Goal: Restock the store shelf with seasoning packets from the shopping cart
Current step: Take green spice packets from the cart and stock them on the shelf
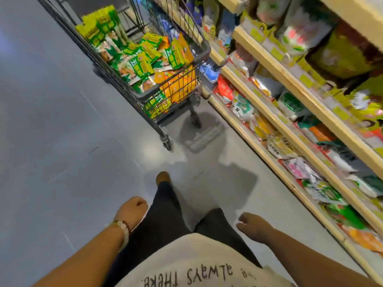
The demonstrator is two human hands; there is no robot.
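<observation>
Grey store floor (51,125) stretches ahead of us. Our left hand (130,210), a beaded bracelet (122,226) on its wrist, hangs at our side with fingers curled into a fist, gripping nothing. Ahead stands the shopping cart (165,94), heaped with green and orange seasoning packets (145,56). Our right hand (253,226) hangs loose and empty. Rightmost runs the store shelf (275,121), just beside the cart, packed with blurred bags.
</observation>
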